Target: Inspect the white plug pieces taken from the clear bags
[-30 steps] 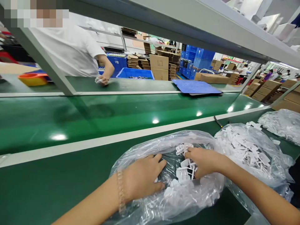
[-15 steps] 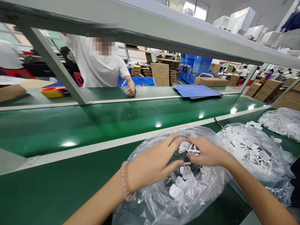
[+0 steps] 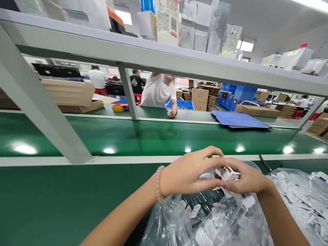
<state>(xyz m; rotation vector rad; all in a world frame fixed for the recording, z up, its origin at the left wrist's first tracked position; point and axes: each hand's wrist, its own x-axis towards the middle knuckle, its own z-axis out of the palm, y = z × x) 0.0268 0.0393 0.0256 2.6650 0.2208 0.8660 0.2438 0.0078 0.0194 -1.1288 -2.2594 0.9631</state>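
Observation:
My right hand is closed around several small white plastic pieces, held above an open clear plastic bag. My left hand, with a beaded bracelet on its wrist, meets it from the left. Its thumb and fingers curve about the same cluster, and its fingertips overlap those of my right hand, so the exact contact is partly hidden. More white pieces lie inside the bag below both hands.
A second clear bag of white pieces lies at the right. A dark slim tool rests by the pale rail. Beyond are a green belt, blue sheets and a co-worker. A loaded shelf spans overhead.
The view has swung left and up. My left hand has come together with my right hand around the white pieces; before, a gap lay between them. Both hands now sit higher over the bag.

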